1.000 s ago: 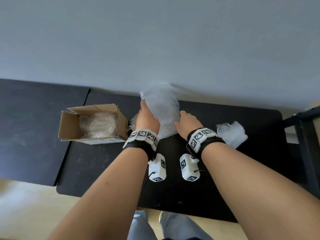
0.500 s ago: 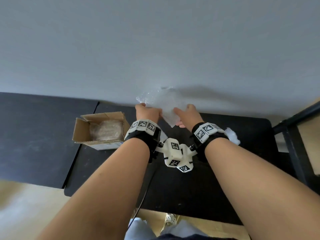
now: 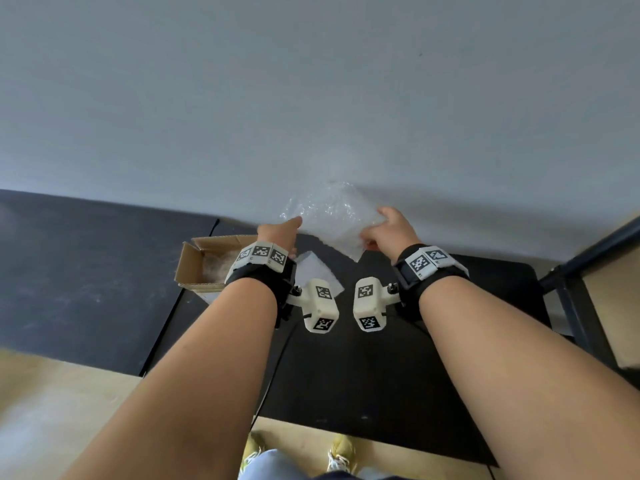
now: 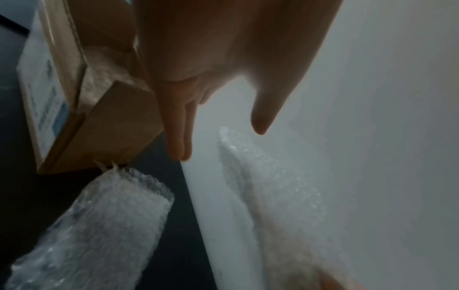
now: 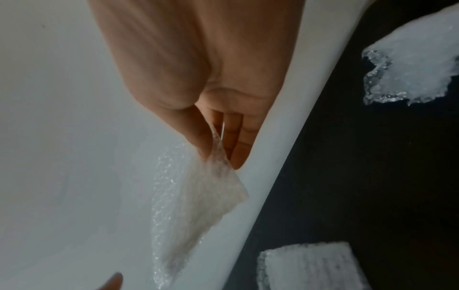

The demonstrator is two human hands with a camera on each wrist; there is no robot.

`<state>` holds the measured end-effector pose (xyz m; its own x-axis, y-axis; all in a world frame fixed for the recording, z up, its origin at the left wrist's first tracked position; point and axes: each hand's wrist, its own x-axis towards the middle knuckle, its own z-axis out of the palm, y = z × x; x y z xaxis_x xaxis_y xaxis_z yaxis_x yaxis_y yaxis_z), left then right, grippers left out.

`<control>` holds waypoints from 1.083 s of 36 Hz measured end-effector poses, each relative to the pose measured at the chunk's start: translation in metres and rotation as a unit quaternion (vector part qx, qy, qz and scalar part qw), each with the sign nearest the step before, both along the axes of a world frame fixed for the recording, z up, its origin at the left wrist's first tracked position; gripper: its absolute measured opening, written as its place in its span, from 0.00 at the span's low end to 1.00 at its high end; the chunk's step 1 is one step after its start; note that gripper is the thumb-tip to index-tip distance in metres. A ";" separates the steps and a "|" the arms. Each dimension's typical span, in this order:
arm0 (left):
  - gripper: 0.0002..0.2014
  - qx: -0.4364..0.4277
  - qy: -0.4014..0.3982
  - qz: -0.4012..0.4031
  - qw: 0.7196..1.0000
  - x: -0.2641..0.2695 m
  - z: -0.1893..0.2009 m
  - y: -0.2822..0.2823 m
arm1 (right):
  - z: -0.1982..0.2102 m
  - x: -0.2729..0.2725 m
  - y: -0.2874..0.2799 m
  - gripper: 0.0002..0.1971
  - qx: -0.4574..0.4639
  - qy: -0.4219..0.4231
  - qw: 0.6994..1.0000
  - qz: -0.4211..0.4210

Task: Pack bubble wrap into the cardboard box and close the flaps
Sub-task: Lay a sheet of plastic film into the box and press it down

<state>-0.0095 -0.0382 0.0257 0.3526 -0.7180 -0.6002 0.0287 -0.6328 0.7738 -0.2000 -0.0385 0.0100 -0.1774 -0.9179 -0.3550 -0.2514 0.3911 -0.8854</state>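
A sheet of bubble wrap (image 3: pixel 327 220) hangs in the air above the table's (image 3: pixel 433 375) far edge, right of the cardboard box (image 3: pixel 204 263). The right hand (image 3: pixel 391 230) pinches its edge between thumb and fingers. The left hand (image 3: pixel 277 233), fingers straight and thumb spread, is just beside the sheet's other edge; contact is unclear. The box stands open with wrap inside. Another folded piece (image 3: pixel 315 271) lies just right of the box.
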 end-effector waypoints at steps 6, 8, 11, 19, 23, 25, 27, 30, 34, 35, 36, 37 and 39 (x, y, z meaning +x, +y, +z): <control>0.24 -0.014 0.066 -0.020 0.998 0.007 0.010 0.004 | 0.012 0.007 0.000 0.34 0.037 -0.058 0.998 -0.002; 0.35 -0.047 0.053 0.001 0.997 0.009 0.012 0.000 | 0.016 0.009 0.003 0.33 0.040 -0.030 0.999 0.018; 0.48 -0.084 -0.017 0.014 0.996 0.016 0.021 -0.002 | 0.018 0.011 0.008 0.30 0.036 0.022 0.998 0.043; 0.11 -0.099 -0.197 -0.091 0.971 0.051 0.030 0.000 | 0.023 0.034 0.009 0.37 -0.030 0.105 0.992 0.063; 0.04 -0.091 -0.262 -0.129 0.952 0.072 0.027 0.006 | 0.031 0.056 0.008 0.36 -0.082 0.128 0.985 0.083; 0.13 -0.076 -0.283 -0.126 0.948 0.085 0.024 0.007 | 0.036 0.072 0.008 0.31 -0.114 0.151 0.978 0.091; 0.19 -0.070 -0.297 -0.121 0.945 0.099 0.023 0.010 | 0.039 0.090 0.007 0.25 -0.130 0.150 0.975 0.094; 0.24 -0.079 -0.336 -0.122 0.931 0.120 0.020 0.014 | 0.041 0.117 0.007 0.16 -0.126 0.140 0.977 0.103; 0.25 -0.081 -0.358 -0.149 0.918 0.148 0.014 0.016 | 0.041 0.150 0.005 0.11 -0.109 0.151 0.974 0.130; 0.25 -0.069 -0.356 -0.162 0.918 0.155 0.012 0.015 | 0.040 0.158 0.004 0.11 -0.103 0.162 0.972 0.139; 0.24 -0.061 -0.357 -0.180 0.914 0.161 0.010 0.015 | 0.040 0.165 0.004 0.12 -0.096 0.175 0.968 0.152; 0.21 -0.046 -0.359 -0.203 0.910 0.166 0.007 0.014 | 0.040 0.171 0.005 0.13 -0.089 0.191 0.963 0.168; 0.08 -0.029 -0.369 -0.247 0.895 0.173 0.004 0.014 | 0.038 0.184 0.005 0.15 -0.076 0.224 0.949 0.208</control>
<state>0.1639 -0.0239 0.0294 0.2686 -0.9181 -0.2913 -0.7767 -0.3854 0.4983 -0.0161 -0.0330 0.0477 0.1086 -0.9762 -0.1877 -0.7206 0.0528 -0.6914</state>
